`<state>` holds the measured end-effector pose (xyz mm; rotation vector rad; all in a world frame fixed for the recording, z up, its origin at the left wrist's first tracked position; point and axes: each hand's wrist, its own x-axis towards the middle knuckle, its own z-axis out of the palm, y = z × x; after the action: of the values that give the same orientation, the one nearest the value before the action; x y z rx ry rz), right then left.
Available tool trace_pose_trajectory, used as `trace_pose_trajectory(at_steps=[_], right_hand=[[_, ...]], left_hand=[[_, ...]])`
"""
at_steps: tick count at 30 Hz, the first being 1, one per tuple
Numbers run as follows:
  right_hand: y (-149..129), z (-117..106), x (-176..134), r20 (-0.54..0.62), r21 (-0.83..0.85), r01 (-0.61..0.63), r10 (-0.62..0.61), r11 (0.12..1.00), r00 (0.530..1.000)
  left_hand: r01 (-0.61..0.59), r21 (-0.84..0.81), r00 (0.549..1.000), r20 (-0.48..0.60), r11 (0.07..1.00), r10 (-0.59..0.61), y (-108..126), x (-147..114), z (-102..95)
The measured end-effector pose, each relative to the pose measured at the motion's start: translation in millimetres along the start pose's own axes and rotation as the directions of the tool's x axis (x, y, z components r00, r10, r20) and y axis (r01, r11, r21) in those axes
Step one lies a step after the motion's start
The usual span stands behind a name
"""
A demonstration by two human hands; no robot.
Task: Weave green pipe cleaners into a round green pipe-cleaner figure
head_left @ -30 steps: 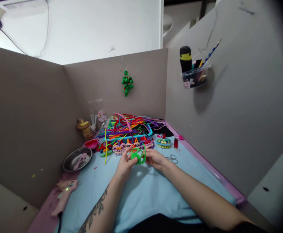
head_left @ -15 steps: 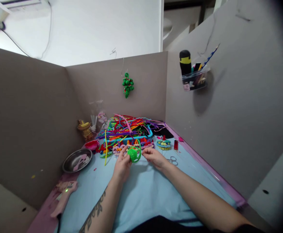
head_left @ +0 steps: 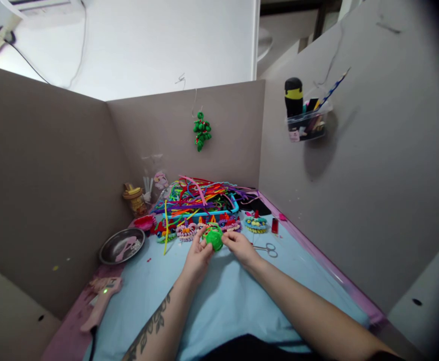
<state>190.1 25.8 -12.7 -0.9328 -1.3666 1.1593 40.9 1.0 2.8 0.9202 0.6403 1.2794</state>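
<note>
Between my hands, above the blue cloth, is a round green coil of pipe cleaner. My left hand grips its left side between thumb and fingers. At its right edge, my right hand pinches with thumb and forefinger, seemingly on the green strand; the fingertips are too small to make out fully. Just beyond lie several finished pipe-cleaner figures in mixed colours, partly hidden by the hands. A pair of scissors rests to the right of my right hand.
A blue tray heaped with coloured pipe cleaners stands at the back. On the left are a metal bowl, a pink glue gun with a lit green light, and a yellow-lidded cup. Grey panels enclose the table.
The green coil has turned so its flat round face shows, and its loose loop no longer stands out. My right hand has come closer to it. The view has shifted slightly.
</note>
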Motion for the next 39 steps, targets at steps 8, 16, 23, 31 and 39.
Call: trace_pose_trajectory(at_steps=[8, 16, 23, 31, 39], right_hand=[[0.5, 2.5, 2.6, -0.155, -0.074, 0.032, -0.044, 0.997, 0.987], [-0.6, -12.9, 8.3, -0.181, -0.047, 0.062, -0.069, 0.997, 0.981], [0.0, -6.1, 3.9, -0.141, -0.241, 0.190, -0.228, 0.952, 0.963], [-5.4, -6.1, 2.0, -0.185, -0.298, 0.223, -0.285, 0.928, 0.940], [-7.9, -5.0, -0.4, -0.068, -0.294, 0.255, -0.286, 0.921, 0.956]], left_hand=[[0.087, -0.005, 0.995, -0.047, 0.996, -0.087, 4.4, -1.1, -2.7], [0.159, 0.228, 0.956, -0.278, 0.961, -0.092, 4.2, 9.2, -18.0], [0.216, 0.188, 0.973, -0.126, 0.958, -0.194, -4.4, 6.8, -14.9], [0.226, 0.209, 0.970, -0.133, 0.951, -0.202, -5.7, 8.5, -17.6], [0.229, 0.044, 0.960, -0.176, 0.973, -0.218, 2.2, 12.7, -18.1]])
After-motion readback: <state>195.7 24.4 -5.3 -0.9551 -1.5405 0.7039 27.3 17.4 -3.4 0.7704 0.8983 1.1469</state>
